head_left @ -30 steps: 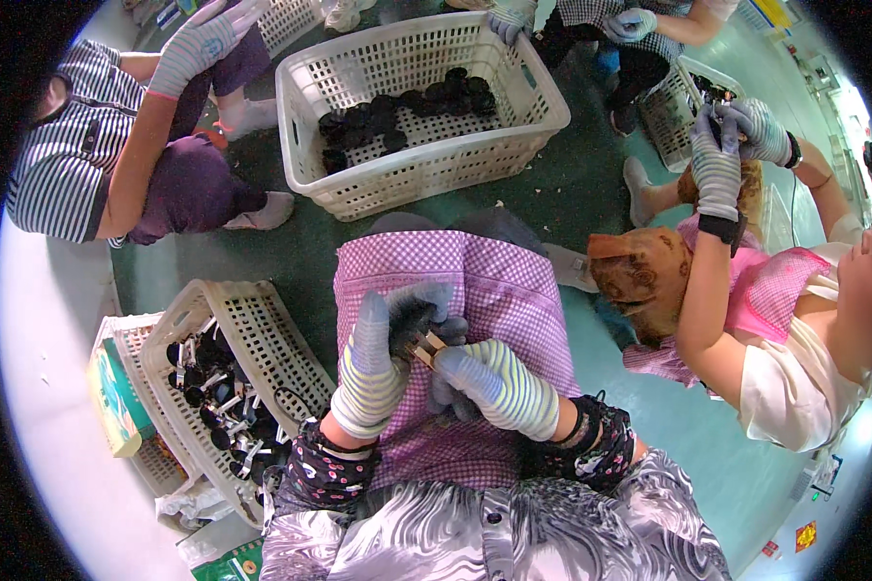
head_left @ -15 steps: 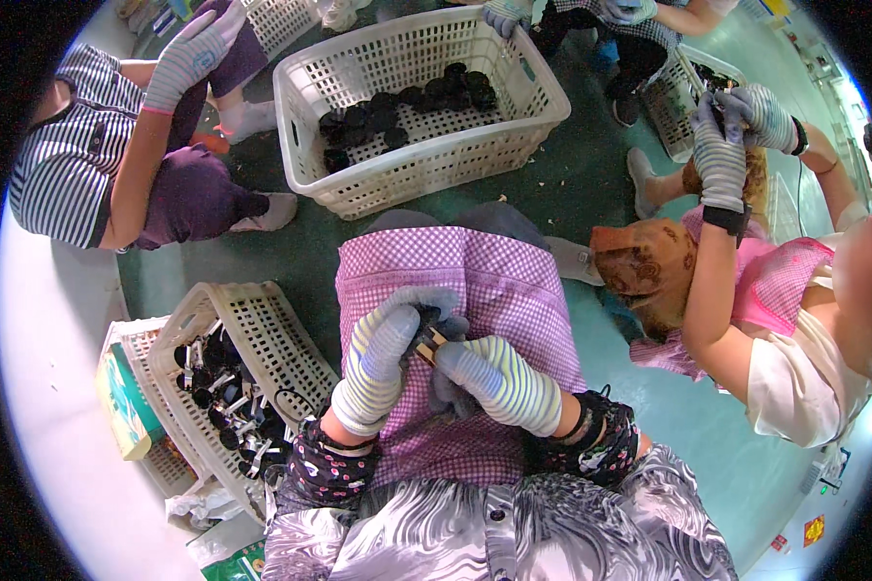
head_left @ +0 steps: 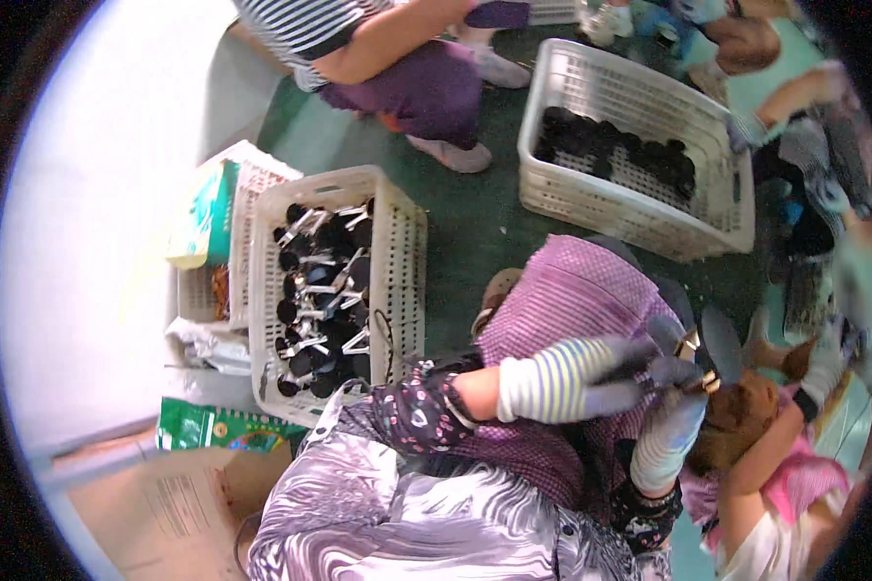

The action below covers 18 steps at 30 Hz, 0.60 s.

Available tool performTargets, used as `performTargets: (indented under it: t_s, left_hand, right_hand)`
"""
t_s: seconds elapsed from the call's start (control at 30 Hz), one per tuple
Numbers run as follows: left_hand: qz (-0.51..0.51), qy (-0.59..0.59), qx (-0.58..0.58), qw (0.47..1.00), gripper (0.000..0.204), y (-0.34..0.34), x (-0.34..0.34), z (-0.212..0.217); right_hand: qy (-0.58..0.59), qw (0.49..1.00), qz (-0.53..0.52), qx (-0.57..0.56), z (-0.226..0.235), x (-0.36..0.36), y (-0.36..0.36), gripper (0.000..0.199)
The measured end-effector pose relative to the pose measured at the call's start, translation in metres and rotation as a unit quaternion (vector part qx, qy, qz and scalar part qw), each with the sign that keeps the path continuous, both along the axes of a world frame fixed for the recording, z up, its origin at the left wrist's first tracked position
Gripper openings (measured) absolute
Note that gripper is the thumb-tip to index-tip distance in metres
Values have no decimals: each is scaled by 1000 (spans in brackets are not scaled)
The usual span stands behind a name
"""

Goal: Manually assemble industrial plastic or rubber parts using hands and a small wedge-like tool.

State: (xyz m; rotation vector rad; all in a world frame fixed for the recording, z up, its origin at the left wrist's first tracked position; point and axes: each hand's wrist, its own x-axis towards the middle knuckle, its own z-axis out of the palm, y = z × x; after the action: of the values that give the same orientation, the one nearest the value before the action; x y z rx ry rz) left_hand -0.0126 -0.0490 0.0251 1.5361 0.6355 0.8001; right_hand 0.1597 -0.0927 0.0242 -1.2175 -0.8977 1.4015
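Our left hand [head_left: 639, 373], in a grey glove w/ striped cuff, reaches across from the left, forearm nearly level, fingers closed on a small dark part with brass-coloured metal tip [head_left: 693, 351]. Our right hand [head_left: 673, 426], same glove, comes up from below, wrist bent upward; it touches the same part from under, but we cannot tell if its fingers are closed. Both hands are over our lap w/ the purple checked apron [head_left: 567, 290].

At left on the floor, a white plastic crate [head_left: 397, 242] holds dark parts. Beside it lies a flat green carton [head_left: 199, 213]; a green printed bag [head_left: 213, 426] is below, above a brown cardboard box [head_left: 165, 504].
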Motion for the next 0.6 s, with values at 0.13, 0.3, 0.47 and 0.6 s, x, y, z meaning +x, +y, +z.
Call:
performTargets:
  t_s: [0.13,0.3,0.47,0.6]
  left_hand:
    - [-17,30,25,999,30,-9,-8,3]
    - [86,-42,-81,992,17,-9,-35,-8]
    - [436,-323,-244,804,22,9,-91,-33]
    - [634,-317,-256,658,30,17,-175,-95]
  right_hand:
    - [-146,988,44,-23,7,-17,-4,54]
    - [-109,988,65,89,6,-28,17,49]
    - [-104,988,75,91,0,-18,18,47]
    - [-89,989,57,105,-18,-3,22,49]
